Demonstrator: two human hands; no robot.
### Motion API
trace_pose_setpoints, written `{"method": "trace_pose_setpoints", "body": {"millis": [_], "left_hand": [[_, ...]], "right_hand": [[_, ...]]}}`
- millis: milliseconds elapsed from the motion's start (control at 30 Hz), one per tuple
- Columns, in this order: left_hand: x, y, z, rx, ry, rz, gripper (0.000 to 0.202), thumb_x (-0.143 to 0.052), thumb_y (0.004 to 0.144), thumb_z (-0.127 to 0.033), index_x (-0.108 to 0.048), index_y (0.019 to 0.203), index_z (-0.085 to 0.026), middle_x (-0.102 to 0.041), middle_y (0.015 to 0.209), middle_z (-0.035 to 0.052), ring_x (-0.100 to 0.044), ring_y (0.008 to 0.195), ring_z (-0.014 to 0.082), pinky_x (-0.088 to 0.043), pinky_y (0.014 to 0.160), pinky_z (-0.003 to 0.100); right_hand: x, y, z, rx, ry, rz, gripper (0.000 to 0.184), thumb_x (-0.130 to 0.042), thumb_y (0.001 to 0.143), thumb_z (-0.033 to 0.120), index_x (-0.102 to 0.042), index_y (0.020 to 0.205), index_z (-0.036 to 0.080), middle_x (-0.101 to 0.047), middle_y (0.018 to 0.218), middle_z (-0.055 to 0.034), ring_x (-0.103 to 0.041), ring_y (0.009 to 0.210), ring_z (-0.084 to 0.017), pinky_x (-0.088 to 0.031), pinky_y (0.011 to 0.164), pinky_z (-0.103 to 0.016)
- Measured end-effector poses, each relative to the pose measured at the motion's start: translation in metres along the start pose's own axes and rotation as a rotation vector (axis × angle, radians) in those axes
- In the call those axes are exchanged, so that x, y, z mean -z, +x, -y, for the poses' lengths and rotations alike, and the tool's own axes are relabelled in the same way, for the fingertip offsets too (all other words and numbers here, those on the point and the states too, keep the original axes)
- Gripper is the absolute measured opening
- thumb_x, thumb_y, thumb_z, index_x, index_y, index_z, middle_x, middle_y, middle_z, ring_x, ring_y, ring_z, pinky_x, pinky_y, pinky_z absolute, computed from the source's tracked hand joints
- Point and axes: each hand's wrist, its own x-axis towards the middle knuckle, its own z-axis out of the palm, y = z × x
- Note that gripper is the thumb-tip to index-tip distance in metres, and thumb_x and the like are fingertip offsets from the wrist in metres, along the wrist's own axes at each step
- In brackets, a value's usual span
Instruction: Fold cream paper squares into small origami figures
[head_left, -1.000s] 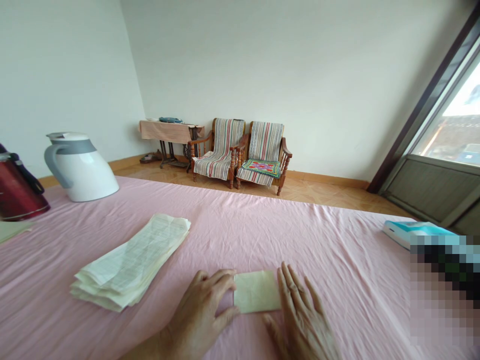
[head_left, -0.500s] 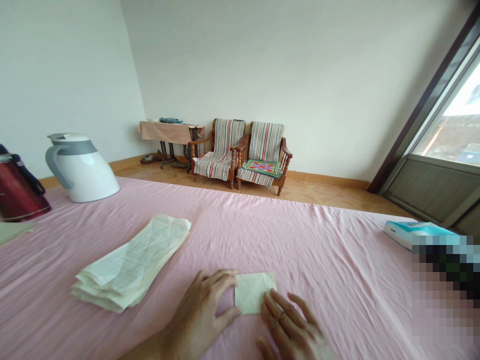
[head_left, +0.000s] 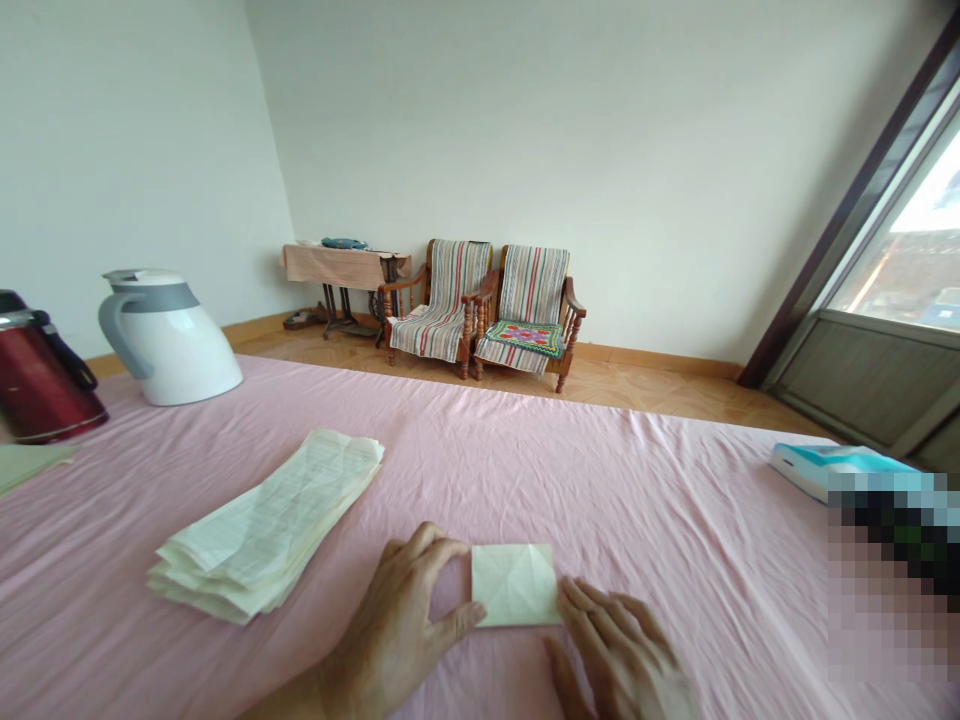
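A small folded square of pale greenish paper (head_left: 516, 588), marked with diagonal creases, lies flat on the pink cloth. My left hand (head_left: 409, 610) is at its left side, thumb on the lower left corner and index fingertip by the upper left corner, with a wide gap between them. At the right edge, the outstretched fingertips of my right hand (head_left: 619, 645) touch or nearly touch the paper. Its thumb is apart, below the square. Farther left lies a stack of creased, folded paper strips (head_left: 274, 525), with neither hand on it.
The wrinkled pink cloth (head_left: 675, 520) covers the surface. A white and grey jug (head_left: 180, 345) and a red flask (head_left: 49, 380) stand at the left, near more paper (head_left: 30, 465). A blue and white packet (head_left: 832, 465) lies at the right. Two chairs (head_left: 457, 295) stand beyond.
My right hand has slid rightward off the square's face to its right edge, uncovering the paper's right side. My left hand stays at the left edge.
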Motion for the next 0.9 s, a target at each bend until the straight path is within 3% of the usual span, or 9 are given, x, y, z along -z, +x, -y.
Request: {"method": "trace_pose_setpoints", "body": {"millis": [133,267,433,567,700,833,900], "left_hand": [[0.000,0.003,0.000,-0.029,-0.033,0.023,0.024,-0.073,0.078,-0.033,-0.065,0.098,-0.022,-0.061,0.099,0.0035,-0.056,0.095,0.0243,-0.042,0.086,0.036],[-0.001,0.004,-0.002,-0.077,-0.090,0.025,0.026,-0.076,0.075,-0.025,-0.063,0.097,-0.021,-0.062,0.099,0.0034,-0.055,0.098,0.0235,-0.042,0.087,0.035],[-0.003,0.000,-0.009,-0.158,-0.143,0.026,0.030,-0.075,0.070,-0.008,-0.060,0.094,-0.019,-0.061,0.097,0.0020,-0.054,0.097,0.0212,-0.041,0.089,0.033],[0.003,-0.003,-0.020,-0.290,-0.039,0.140,0.026,-0.077,0.070,-0.009,-0.061,0.089,-0.018,-0.063,0.093,0.0011,-0.054,0.093,0.0208,-0.037,0.091,0.036],[0.008,-0.004,-0.029,-0.396,0.065,0.253,0.026,-0.075,0.076,-0.010,-0.063,0.097,-0.021,-0.064,0.100,0.0008,-0.055,0.095,0.0200,-0.037,0.090,0.034],[0.007,-0.005,-0.034,-0.443,0.146,0.313,0.016,-0.069,0.085,-0.016,-0.063,0.098,-0.023,-0.064,0.103,0.0004,-0.054,0.098,0.0198,-0.037,0.089,0.033],[0.005,-0.006,-0.035,-0.440,0.143,0.328,0.015,-0.070,0.084,-0.017,-0.063,0.096,-0.022,-0.064,0.102,-0.0004,-0.054,0.097,0.0194,-0.037,0.089,0.032]], "right_hand": [[-0.011,-0.005,0.002,-0.144,0.130,0.071,0.041,-0.047,0.084,0.026,-0.052,0.121,0.011,-0.070,0.103,-0.0116,-0.069,0.081,-0.023,-0.051,0.066,-0.033],[-0.025,-0.013,0.003,-0.264,0.272,0.135,0.054,-0.049,0.086,0.030,-0.037,0.137,0.014,-0.069,0.103,-0.0102,-0.067,0.083,-0.024,-0.052,0.066,-0.035],[-0.028,-0.014,0.008,-0.388,0.343,0.088,0.062,-0.049,0.091,0.036,-0.024,0.145,0.018,-0.066,0.109,-0.0107,-0.066,0.093,-0.024,-0.054,0.072,-0.035],[-0.019,-0.006,0.009,-0.399,0.304,0.054,0.059,-0.046,0.092,0.036,-0.027,0.145,0.016,-0.061,0.120,-0.0132,-0.063,0.103,-0.025,-0.054,0.078,-0.036],[-0.001,0.008,0.006,-0.252,0.130,-0.037,0.048,-0.042,0.092,0.026,-0.041,0.138,0.013,-0.053,0.132,-0.0157,-0.055,0.115,-0.028,-0.048,0.084,-0.038],[0.009,0.015,0.013,0.006,0.112,-0.087,0.027,-0.045,0.092,0.020,-0.061,0.114,0.022,-0.066,0.112,-0.0070,-0.061,0.105,-0.024,-0.039,0.087,-0.038],[0.010,0.015,0.018,-0.050,0.207,-0.134,0.026,-0.040,0.093,0.012,-0.064,0.090,0.022,-0.070,0.085,-0.0004,-0.065,0.086,-0.019,-0.038,0.082,-0.035]]}}
